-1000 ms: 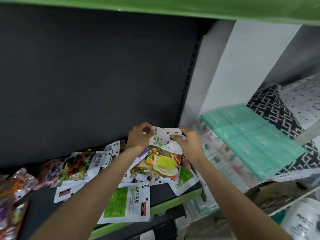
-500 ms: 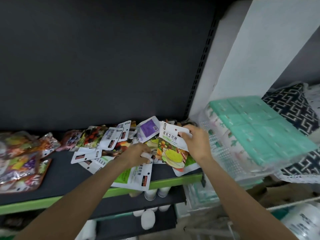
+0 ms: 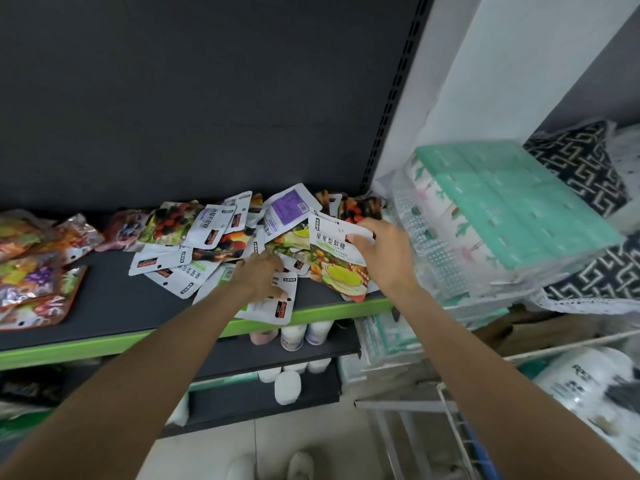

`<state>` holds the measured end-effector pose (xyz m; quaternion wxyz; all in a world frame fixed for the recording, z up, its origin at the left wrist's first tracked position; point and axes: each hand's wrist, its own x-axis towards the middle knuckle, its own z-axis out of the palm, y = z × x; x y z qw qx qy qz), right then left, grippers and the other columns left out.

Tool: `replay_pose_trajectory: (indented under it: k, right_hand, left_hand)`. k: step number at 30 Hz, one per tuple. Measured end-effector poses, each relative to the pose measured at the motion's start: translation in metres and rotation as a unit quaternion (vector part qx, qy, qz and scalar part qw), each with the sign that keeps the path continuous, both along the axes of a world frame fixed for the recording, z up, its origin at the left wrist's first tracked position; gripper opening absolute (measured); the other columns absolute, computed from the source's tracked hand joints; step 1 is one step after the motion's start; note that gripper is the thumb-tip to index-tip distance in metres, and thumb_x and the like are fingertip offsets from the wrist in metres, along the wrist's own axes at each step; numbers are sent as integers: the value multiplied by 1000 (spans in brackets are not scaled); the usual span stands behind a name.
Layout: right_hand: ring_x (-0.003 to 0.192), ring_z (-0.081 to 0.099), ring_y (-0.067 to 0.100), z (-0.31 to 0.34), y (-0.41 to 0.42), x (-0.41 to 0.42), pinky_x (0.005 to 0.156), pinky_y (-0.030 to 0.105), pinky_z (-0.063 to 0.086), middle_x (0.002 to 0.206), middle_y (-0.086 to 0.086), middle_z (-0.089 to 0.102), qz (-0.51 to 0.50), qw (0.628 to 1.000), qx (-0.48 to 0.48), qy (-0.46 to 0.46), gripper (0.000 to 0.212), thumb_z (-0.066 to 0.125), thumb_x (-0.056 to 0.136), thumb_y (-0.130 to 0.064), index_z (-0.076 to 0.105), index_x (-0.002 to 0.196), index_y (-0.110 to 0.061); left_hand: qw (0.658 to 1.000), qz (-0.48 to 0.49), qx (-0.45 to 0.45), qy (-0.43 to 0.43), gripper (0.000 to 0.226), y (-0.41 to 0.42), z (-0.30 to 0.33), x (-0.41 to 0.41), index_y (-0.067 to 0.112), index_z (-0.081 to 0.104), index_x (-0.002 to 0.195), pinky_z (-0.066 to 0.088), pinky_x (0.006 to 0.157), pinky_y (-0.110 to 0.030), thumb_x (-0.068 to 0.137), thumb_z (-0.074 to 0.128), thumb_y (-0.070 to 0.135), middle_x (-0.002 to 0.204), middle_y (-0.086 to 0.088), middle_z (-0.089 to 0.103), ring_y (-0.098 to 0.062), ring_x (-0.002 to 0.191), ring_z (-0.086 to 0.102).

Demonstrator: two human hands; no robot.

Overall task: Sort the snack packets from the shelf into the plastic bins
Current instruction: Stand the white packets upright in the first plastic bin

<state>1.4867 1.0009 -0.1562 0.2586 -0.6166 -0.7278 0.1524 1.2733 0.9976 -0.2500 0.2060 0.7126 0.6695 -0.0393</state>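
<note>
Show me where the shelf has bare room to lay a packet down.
Bare shelf runs between the foil packets at left and the white packet pile, forward to the green edge. Crowded: the pile's right side, where the left hand and right hand work.

Snack packets (image 3: 221, 244) heaped on shelf (image 3: 114, 306), beside clear bins (image 3: 436, 265)

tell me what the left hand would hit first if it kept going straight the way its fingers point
Probably the loose pile of snack packets just beyond its fingertips: the left hand already lies on a white packet at the shelf's front, pointing up and right. Depth is unclear.
</note>
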Motion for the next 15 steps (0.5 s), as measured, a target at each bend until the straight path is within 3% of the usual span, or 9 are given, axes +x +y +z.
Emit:
replay_pose_trajectory:
  k: [5,10,12,15]
  right_hand:
    - [84,60,24,-4,-6,-5,73,41,49,96,10,68,17,1000,0,0,17,61,90,-22,70,101,-13]
    - [83,60,27,-6,-9,-8,75,42,49,94,11,66,12,1000,4,-14,16,61,89,-24,70,100,-15]
    - [82,60,27,-5,-11,-9,74,42,48,93,11,65,13,1000,8,-20,16,61,90,-24,70,100,-16]
    - [82,59,25,-5,-14,-9,73,40,48,93,10,66,15,1000,7,-16,16,61,90,-22,70,100,-14]
  left_hand:
    - [1000,12,11,-8,53,-6,1,-6,28,50,130,27,107,-43,82,67,42,141,-1,41,-22,131,34]
    - [994,67,39,-76,12,-13,-1,-8,26,64,94,28,103,-43,83,69,31,126,-1,49,-21,123,37]
    - [994,64,27,-90,19,-15,-4,-11,27,64,101,28,104,-44,84,67,35,128,-1,48,-21,126,36]
    - [984,66,-15,-167,51,-18,-5,-20,31,56,124,27,109,-46,79,68,50,135,2,45,-21,131,35]
